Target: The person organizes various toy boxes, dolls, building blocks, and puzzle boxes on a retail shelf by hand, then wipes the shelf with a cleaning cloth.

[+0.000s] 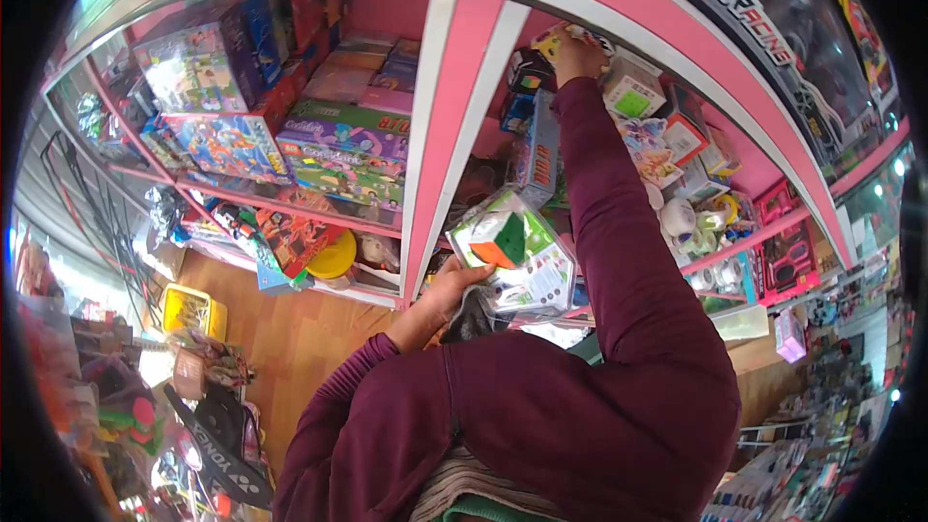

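My left hand (440,302) grips the lower left edge of a clear plastic package (541,275). Inside that package is a puzzle cube (501,240) showing orange, green and white faces. A dark cloth-like item (471,317) hangs just below the package, beside my left hand. My right arm reaches up into the right shelf bay, and my right hand (580,53) is at a yellow and black patterned item (549,43) near the top. What its fingers do there is mostly hidden. Right beside it stands a white box with a green label (633,97).
Pink and white shelf frames (454,106) divide the bays. Boxed games (343,155) fill the left bay; toys and a plush (679,217) sit at the right. A yellow basket (193,312) and a black Yonex bag (217,454) are at the lower left.
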A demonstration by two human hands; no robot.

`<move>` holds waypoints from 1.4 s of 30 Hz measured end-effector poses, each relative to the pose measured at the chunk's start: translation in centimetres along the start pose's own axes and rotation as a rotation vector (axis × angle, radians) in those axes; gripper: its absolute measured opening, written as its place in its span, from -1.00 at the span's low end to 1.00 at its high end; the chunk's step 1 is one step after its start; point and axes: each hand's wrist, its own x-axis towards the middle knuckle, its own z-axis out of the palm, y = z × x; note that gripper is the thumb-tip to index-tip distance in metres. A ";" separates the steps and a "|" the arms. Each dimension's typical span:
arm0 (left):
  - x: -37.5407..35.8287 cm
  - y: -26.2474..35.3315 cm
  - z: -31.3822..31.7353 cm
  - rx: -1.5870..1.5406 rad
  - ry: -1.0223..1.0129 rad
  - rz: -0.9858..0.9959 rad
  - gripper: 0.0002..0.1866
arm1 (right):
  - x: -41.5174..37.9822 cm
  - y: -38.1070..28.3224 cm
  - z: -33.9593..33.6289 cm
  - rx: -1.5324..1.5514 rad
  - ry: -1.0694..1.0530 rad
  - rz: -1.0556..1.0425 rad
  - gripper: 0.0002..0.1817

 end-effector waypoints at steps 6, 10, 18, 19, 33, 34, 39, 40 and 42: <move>-0.3 -0.4 -0.6 0.096 -0.013 0.020 -0.62 | -5.3 -9.3 -8.4 0.036 0.053 0.327 0.09; -0.6 -0.7 -0.6 0.174 0.015 0.017 -0.63 | -5.4 -8.7 -8.3 0.128 0.092 0.366 0.03; -0.4 -1.2 -1.3 0.078 0.049 -0.044 -0.68 | -2.1 -7.7 -7.9 0.917 -0.080 -0.650 -0.12; -0.4 -0.9 -0.9 0.088 0.086 -0.032 -0.68 | -1.5 -7.7 -7.9 0.906 -0.072 -0.644 -0.12; -1.2 1.3 1.9 0.267 0.159 -0.051 -0.75 | -23.9 -6.6 -36.9 0.233 -0.808 -0.642 -0.08; -1.4 1.1 2.3 0.220 0.145 -0.048 -0.78 | -26.2 -6.3 -38.0 -0.039 -0.709 -0.711 -0.08; -3.1 -1.1 0.0 0.179 0.150 -0.195 -0.78 | -34.8 -6.7 -40.0 -0.251 -0.704 -0.606 0.11; -3.7 -1.9 -0.9 0.164 0.205 -0.233 -0.79 | -35.7 -6.5 -40.4 -0.253 -0.686 -0.600 0.11; -5.7 -2.3 -2.4 0.148 0.125 -0.330 -0.78 | -37.3 -6.4 -40.8 -0.234 -0.846 -0.530 0.08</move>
